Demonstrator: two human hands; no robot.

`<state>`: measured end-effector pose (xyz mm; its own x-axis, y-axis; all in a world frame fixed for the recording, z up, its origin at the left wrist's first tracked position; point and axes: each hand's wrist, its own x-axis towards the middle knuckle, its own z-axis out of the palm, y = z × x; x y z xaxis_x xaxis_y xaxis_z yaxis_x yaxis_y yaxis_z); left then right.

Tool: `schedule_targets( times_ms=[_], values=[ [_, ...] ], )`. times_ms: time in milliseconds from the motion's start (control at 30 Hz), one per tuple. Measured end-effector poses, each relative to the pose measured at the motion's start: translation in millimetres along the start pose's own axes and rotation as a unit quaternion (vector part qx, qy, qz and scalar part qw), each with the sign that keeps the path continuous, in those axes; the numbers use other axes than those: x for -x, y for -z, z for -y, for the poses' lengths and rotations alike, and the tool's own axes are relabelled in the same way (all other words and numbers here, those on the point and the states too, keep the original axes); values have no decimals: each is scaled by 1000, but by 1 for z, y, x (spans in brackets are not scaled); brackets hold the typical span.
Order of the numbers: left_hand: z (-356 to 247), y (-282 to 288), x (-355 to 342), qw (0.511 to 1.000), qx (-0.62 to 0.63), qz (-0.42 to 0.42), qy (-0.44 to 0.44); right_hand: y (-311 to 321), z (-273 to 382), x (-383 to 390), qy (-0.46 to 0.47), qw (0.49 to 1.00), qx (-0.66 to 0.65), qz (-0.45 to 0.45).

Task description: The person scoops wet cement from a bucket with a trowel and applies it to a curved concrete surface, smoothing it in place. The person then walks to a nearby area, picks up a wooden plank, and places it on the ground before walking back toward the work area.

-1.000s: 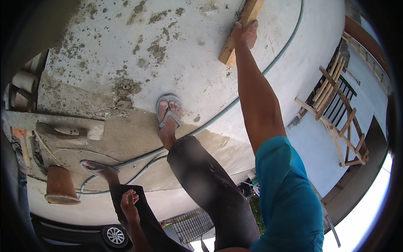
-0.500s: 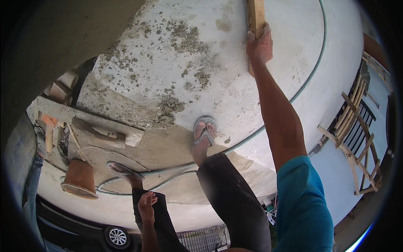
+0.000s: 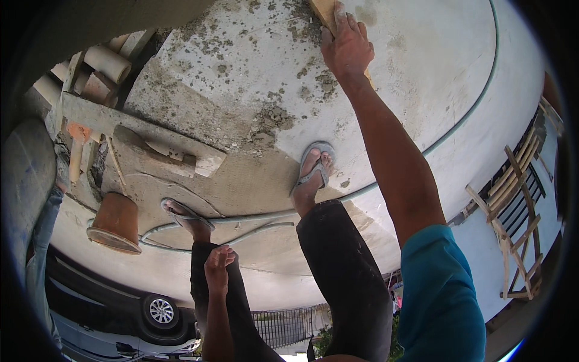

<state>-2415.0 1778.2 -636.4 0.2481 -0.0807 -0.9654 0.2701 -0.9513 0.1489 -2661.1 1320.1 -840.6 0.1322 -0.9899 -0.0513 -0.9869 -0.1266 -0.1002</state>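
Observation:
At the top of the head view, my right hand (image 3: 348,51) grips a length of pale wood (image 3: 323,11). The hand covers its middle, and its far end runs out of view. Beneath it lies a pale concrete slab (image 3: 416,90), strewn with wet grey mortar crumbs (image 3: 271,123). My left hand (image 3: 218,268) hangs in front of my left knee. Its fingers are loosely bent, and nothing shows in them. My feet, in grey flip-flops (image 3: 315,172), stand apart on the slab.
A green hose (image 3: 446,130) curves across the slab and behind my feet. To the left are a brown bucket (image 3: 114,223), a mortar-caked plank (image 3: 145,130), a wooden float (image 3: 154,151) and clay pipes (image 3: 107,63). A wooden frame (image 3: 518,223) stands right; a dark car (image 3: 120,314) is lower left.
My right hand has swung left and farther up with the wood, which now tilts. My left hand has shifted slightly, its fingers a little more bent. The whole view has shifted.

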Motion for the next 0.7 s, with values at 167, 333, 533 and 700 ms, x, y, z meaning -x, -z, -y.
schedule_targets(
  times_ms=[167, 333, 533, 700],
  values=[
    [7, 11, -10, 1000, 17, 1, -9, -1, 49, 77, 33, 999, -1, 27],
    [1, 21, -10, 999, 23, -9, -21, 12, 46, 76, -36, 997, -68, 30],
    [5, 39, -12, 999, 2, 26, -39, 3, 27, 11, -145, 988, 8, -47],
    [-9, 56, -9, 998, 20, 20, -56, -12, 69, 65, -27, 999, 37, -22]
  ],
)
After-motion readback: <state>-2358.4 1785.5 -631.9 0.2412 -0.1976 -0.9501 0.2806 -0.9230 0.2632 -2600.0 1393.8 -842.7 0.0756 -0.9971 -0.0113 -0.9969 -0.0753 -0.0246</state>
